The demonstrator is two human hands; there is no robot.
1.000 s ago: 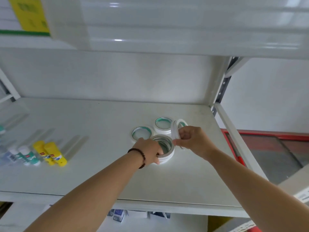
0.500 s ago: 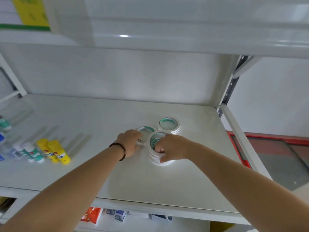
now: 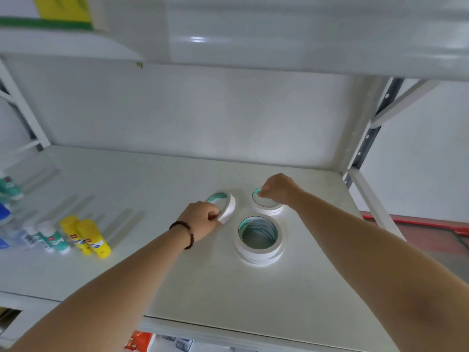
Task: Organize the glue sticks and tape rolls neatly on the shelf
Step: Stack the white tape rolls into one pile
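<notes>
A stack of white tape rolls with green inner rims stands on the white shelf. My left hand pinches a single tape roll and holds it tilted up on its edge, left of the stack. Behind the stack my right hand grips the far rim of another tape roll that lies flat. Two yellow glue sticks lie side by side at the left, next to white and green glue sticks.
An upper shelf hangs close overhead. A metal upright and a rail bound the shelf on the right. More bottles sit at the far left edge. Packets show on the lower level below the front edge.
My right hand left the stack and reached back to the rear roll. My left hand has tipped the left roll up off the shelf. The stack stands free.
</notes>
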